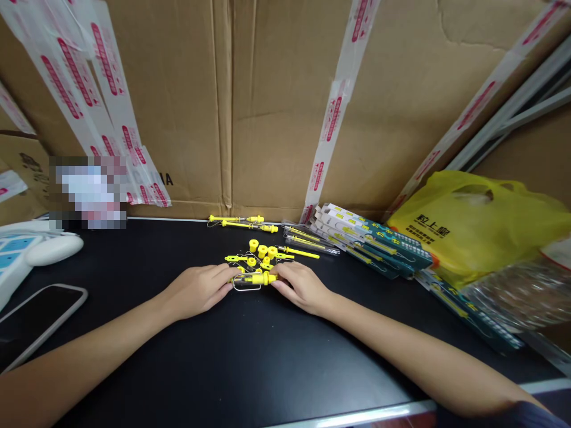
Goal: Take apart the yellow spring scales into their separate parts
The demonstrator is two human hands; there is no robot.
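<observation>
Both hands hold one spring scale (255,279) just above the black table, lying crosswise with a clear tube, a yellow cap and a bent wire loop. My left hand (200,290) pinches its left end. At the yellow right end, my right hand (303,286) has its fingers closed. Just behind the hands lie several yellow round caps (254,245), small springs and a flat yellow slotted piece (236,258). A yellow rod (298,252) rests to the right of them. Fingertips partly hide both ends of the scale.
Spring scales (250,226) lie at the back by the cardboard (276,119). Printed boxes (370,238) are stacked at right, beside a yellow plastic bag (482,220) and clear wrapping (526,291). At left are a phone (40,321), a white mouse-shaped object (54,251) and a power strip (13,255).
</observation>
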